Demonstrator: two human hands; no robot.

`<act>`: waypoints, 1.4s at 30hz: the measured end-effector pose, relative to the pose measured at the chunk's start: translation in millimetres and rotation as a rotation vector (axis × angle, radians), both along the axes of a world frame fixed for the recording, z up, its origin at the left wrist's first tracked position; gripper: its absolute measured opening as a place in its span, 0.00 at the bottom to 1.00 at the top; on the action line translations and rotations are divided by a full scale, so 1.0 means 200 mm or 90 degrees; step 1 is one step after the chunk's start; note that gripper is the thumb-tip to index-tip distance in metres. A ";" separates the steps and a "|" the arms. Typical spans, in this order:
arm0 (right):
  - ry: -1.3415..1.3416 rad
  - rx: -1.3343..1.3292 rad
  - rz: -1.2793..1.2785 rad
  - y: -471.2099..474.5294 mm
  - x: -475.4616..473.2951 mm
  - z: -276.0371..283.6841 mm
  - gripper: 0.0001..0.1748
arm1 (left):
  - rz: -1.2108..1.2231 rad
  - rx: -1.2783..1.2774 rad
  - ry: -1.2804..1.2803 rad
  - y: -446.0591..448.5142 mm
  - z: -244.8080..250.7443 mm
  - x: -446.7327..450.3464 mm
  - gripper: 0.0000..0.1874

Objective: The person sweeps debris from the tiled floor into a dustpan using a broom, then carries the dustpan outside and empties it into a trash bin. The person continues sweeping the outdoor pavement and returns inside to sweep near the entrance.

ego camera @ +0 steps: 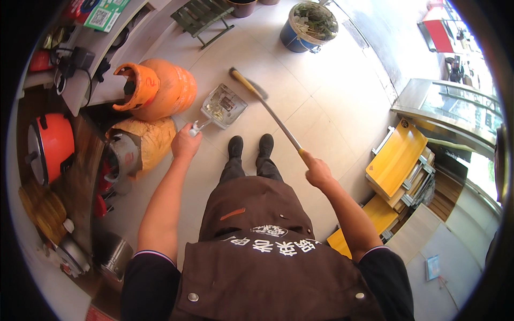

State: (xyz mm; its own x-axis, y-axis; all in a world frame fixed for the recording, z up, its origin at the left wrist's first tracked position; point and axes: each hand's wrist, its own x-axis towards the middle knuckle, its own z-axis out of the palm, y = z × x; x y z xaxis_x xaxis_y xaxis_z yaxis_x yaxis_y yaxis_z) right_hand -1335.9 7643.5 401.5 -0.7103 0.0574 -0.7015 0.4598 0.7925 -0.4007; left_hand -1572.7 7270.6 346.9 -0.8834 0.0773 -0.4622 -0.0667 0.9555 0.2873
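Observation:
My left hand (186, 142) grips the white handle end (195, 129) of a long-handled dustpan. Scraps of litter lie in the dustpan's grey pan (225, 105), which rests on the tiled floor ahead of my feet. My right hand (319, 171) is closed around the metal stick of a broom (281, 124). The broom's yellow head (244, 81) is down near the floor, just beyond the pan's far right side and apart from it. Its dark bristles look slightly blurred.
At left stand an orange gas cylinder (176, 88), a second, worn cylinder (154, 144) and a counter holding a red pot (56, 146). Ahead are a green folding stool (202, 20) and a blue bucket (295, 38) of plant waste. Folded wooden tables (397, 158) are stacked at right.

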 end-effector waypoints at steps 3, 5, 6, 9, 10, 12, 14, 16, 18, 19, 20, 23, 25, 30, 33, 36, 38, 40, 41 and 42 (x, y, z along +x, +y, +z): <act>-0.027 0.058 -0.034 -0.02 0.09 0.15 0.42 | 0.013 0.008 -0.015 0.02 0.03 -0.02 0.13; -0.082 0.119 -0.020 -0.09 0.11 0.21 0.42 | 0.026 0.007 -0.015 0.01 0.05 -0.03 0.13; -0.075 0.174 -0.013 -0.14 0.10 0.21 0.42 | 0.026 0.015 -0.010 0.02 0.05 -0.03 0.13; -0.042 0.201 -0.008 -0.31 -0.01 0.14 0.43 | 0.008 -0.004 -0.017 0.03 0.04 -0.05 0.14; -0.099 0.143 -0.006 -0.32 -0.05 0.11 0.41 | -0.006 -0.015 -0.007 0.03 0.04 -0.06 0.14; -0.064 0.058 -0.058 -0.38 -0.09 0.05 0.39 | 0.022 -0.017 0.000 0.02 0.03 -0.07 0.15; -0.094 -0.016 -0.183 -0.41 -0.08 0.02 0.35 | 0.014 -0.004 -0.009 0.00 0.01 -0.09 0.16; -0.086 -0.028 -0.211 -0.40 -0.01 0.05 0.36 | 0.004 0.021 -0.032 -0.03 0.01 -0.10 0.18; -0.035 -0.043 -0.257 -0.35 0.13 0.12 0.36 | 0.011 0.049 -0.053 -0.07 0.03 -0.11 0.19; 0.016 -0.024 -0.301 -0.32 0.21 0.17 0.36 | 0.017 0.062 -0.059 -0.09 0.04 -0.12 0.19; -0.022 -0.043 -0.323 -0.28 0.28 0.21 0.36 | -0.002 0.075 -0.062 -0.10 0.06 -0.11 0.20; -0.031 -0.003 -0.419 -0.21 0.49 0.29 0.37 | -0.060 0.104 -0.030 -0.07 0.15 -0.15 0.21; -0.047 0.029 -0.426 -0.13 0.60 0.28 0.36 | -0.099 0.242 -0.007 -0.01 0.23 -0.19 0.20; -0.081 0.111 -0.579 0.06 0.77 0.15 0.35 | -0.067 0.476 -0.085 0.25 0.54 -0.29 0.13; -0.137 0.051 -0.747 0.19 0.83 0.08 0.35 | 0.004 0.451 -0.177 0.44 0.79 -0.35 0.11; -0.123 0.065 -0.789 0.32 0.85 0.02 0.36 | 0.112 0.457 -0.230 0.67 0.99 -0.39 0.08; -0.102 0.028 -0.868 0.39 0.85 0.00 0.36 | 0.178 0.501 -0.257 0.79 1.08 -0.40 0.06; -0.115 -0.018 -0.941 0.46 0.84 -0.02 0.36 | 0.256 0.563 -0.304 0.90 1.12 -0.41 0.07; -0.117 -0.034 -0.963 0.50 0.84 -0.03 0.36 | 0.285 0.588 -0.319 0.96 1.12 -0.41 0.08; -0.122 -0.061 -0.995 0.53 0.83 -0.03 0.36 | 0.316 0.617 -0.330 1.00 1.11 -0.42 0.08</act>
